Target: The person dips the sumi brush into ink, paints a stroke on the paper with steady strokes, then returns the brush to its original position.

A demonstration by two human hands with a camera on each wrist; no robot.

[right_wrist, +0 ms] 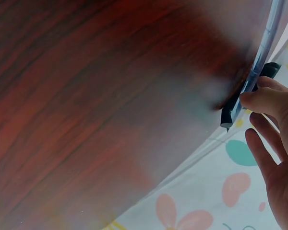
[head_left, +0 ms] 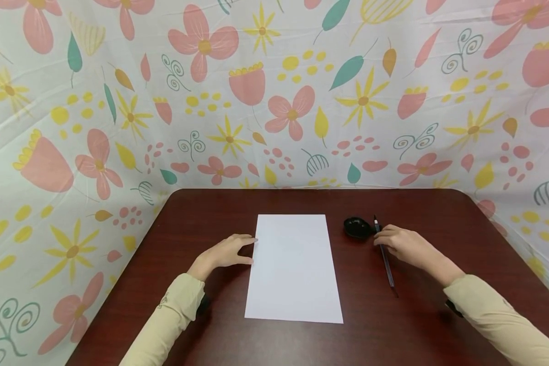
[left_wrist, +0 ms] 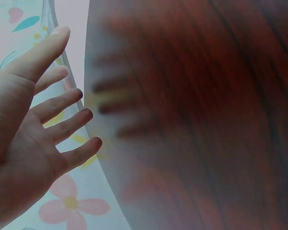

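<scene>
A white sheet of paper [head_left: 293, 269] lies on the dark red table, its long sides running away from me. My left hand [head_left: 229, 250] is at the sheet's left edge, thumb and fingertips right at the border. In the left wrist view the fingers of that left hand [left_wrist: 48, 115] are spread and hold nothing. To the right of the paper, my right hand [head_left: 404, 245] pinches a slim calligraphy brush [head_left: 387, 267] near its upper part, the tip pointing away. Beside the brush tip sits a small glossy black dish [head_left: 358, 227]. In the right wrist view the thumb presses the brush's shaft [right_wrist: 263, 52], with the dish [right_wrist: 226, 119] behind it.
The table [head_left: 210, 208] has rounded far corners. A white cloth [head_left: 265, 127] printed with pink, yellow and teal flowers and leaves hangs behind it and along both sides.
</scene>
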